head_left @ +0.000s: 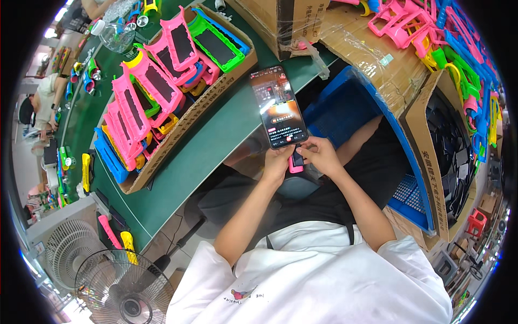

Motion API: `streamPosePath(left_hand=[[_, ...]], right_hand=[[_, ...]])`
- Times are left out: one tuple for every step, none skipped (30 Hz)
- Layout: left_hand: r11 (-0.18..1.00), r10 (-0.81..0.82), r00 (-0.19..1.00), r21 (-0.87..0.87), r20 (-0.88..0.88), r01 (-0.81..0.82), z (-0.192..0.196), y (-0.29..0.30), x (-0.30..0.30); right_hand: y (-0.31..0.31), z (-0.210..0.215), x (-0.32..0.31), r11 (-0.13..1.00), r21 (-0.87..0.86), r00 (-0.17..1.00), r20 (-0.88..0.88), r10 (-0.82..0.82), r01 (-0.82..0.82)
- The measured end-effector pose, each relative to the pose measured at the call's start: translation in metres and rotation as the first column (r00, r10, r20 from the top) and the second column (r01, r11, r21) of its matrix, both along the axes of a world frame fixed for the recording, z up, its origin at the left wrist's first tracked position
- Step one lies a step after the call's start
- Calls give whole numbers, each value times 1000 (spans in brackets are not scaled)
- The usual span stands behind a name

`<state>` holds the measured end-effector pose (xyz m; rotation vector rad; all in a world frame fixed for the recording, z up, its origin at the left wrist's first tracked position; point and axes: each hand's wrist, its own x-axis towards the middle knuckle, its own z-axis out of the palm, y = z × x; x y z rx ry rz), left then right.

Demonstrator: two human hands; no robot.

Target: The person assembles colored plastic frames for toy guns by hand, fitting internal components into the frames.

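Note:
Close in front of my body, my left hand [276,163] and my right hand [320,155] are closed on a small pink plastic part with a black piece [296,162]. My left fingers grip its left side, while my right thumb and fingers press at its upper right. Much of the part is hidden by my fingers. Just beyond my fingertips a smartphone [278,108] with a lit screen stands at the table's edge; what supports it is not visible. My hands are right below its lower end.
On the green table [216,137], a cardboard box [178,129] holds pink, green and blue plastic frames with black panels. To my right are a blue crate [345,97], a box of black pieces [448,156] and piled coloured frames [404,24]. Fans [127,291] stand at lower left.

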<state>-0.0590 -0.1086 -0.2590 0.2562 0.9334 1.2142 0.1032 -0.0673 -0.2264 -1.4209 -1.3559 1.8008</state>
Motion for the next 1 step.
streamPosePath(left_hand=[[1000, -13, 1000, -20, -24, 12, 0, 0, -2]], right_hand=[[0, -1, 0, 1000, -3, 1000, 0, 1, -1]])
